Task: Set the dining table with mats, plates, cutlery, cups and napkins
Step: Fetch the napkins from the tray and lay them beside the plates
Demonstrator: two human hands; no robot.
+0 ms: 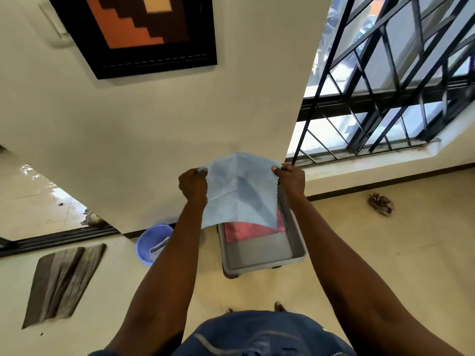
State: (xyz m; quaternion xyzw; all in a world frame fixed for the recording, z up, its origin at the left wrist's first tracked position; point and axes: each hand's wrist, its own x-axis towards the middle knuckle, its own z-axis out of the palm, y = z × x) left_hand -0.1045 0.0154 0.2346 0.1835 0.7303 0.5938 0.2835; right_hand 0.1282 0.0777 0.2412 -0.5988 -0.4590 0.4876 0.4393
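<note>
A light blue cloth napkin (239, 191) hangs spread out in the air between my two hands. My left hand (193, 185) pinches its upper left corner and my right hand (291, 179) pinches its upper right corner. Below it, on the floor by the wall, stands a grey tray (262, 255). A folded pink cloth (246, 231) lies in the tray's far end, partly hidden behind the napkin. No dining table is in view.
A purple plastic bucket (151, 244) stands on the floor left of the tray. A striped brown floor mat (64, 281) lies further left. A crumpled purple rag (380, 203) lies at the right below a barred window (385, 86). A framed picture (138, 32) hangs on the wall.
</note>
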